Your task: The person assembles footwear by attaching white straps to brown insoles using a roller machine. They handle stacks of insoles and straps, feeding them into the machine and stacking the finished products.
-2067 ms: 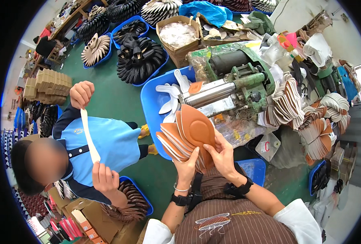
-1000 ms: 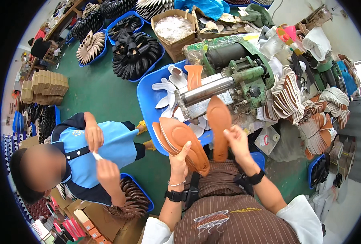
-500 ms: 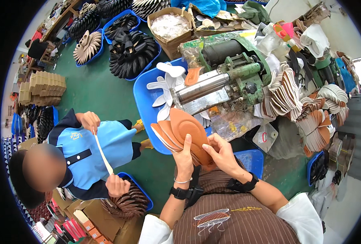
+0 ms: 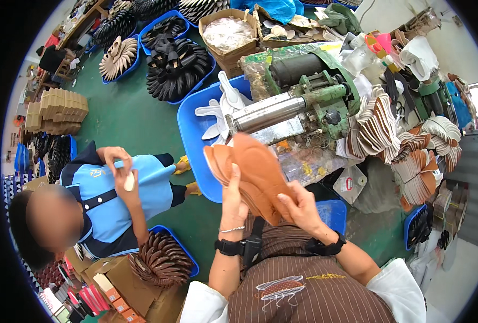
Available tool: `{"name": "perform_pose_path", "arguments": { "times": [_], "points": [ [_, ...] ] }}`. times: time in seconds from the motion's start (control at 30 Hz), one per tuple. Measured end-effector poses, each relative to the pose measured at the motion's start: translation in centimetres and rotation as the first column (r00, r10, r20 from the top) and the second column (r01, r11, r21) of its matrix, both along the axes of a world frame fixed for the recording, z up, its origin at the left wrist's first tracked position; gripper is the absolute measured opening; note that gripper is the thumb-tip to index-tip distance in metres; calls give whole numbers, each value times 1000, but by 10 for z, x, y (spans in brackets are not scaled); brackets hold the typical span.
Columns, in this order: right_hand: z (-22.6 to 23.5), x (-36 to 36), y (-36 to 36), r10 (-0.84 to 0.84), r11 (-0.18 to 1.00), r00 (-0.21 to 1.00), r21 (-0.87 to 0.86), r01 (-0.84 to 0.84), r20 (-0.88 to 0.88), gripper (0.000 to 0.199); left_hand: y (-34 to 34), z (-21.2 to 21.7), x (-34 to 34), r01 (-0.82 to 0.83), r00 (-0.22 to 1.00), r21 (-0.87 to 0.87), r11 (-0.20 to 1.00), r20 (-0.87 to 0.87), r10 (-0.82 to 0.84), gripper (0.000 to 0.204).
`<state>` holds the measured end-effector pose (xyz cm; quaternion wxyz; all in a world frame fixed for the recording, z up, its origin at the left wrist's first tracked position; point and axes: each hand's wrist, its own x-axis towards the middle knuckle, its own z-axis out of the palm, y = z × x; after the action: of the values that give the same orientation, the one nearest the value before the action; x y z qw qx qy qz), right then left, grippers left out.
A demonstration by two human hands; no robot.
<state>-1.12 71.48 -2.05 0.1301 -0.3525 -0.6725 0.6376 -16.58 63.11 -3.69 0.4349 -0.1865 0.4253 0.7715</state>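
Green floor [image 4: 115,118]; cardboard box [image 4: 233,62] beyond the green roller machine [image 4: 314,102]. Left hand [image 4: 233,202] clasps a stack of brown insoles [image 4: 258,169], right hand [image 4: 303,210] pinching its right edge, held up by the blue basin [image 4: 188,134].

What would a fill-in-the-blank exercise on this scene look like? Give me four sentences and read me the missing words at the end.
1. Of the person's left hand and right hand, ____ hold the brown insoles.
2. The silver bracelet is worn on the person's ____ side.
3. The person's two wrist straps are ____ in colour.
4. The large tub beside the green machine is ____ in colour.

Missing words: both; left; black; blue.
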Motion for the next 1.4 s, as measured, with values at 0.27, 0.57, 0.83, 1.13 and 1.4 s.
{"name": "perform_pose_path", "arguments": {
  "times": [0.27,0.57,0.83,1.13,1.4],
  "points": [
    [-19,-43,57,-216,967,960,-93,235,179,23,-20,1,-11,67,997,183,981,21,-72,65],
    [12,-34,1,-108,990,994,85,110,-21,11,-3,-11,19,-61,900,-58,996,-435,30,52],
    [-59,4,48,-331,913,943,-242,330,37,16,-12,-1,4,93,996,144,985,-14,-92,76],
    [11,-47,5,1,1000,996,7,-2,88,23,-3,-11,28,-29,916,-127,991,-401,-25,47],
    [-41,-8,34,-379,912,926,-166,374,5,10,-19,-14,7,61,994,105,993,-98,-51,53]
  ]
}}
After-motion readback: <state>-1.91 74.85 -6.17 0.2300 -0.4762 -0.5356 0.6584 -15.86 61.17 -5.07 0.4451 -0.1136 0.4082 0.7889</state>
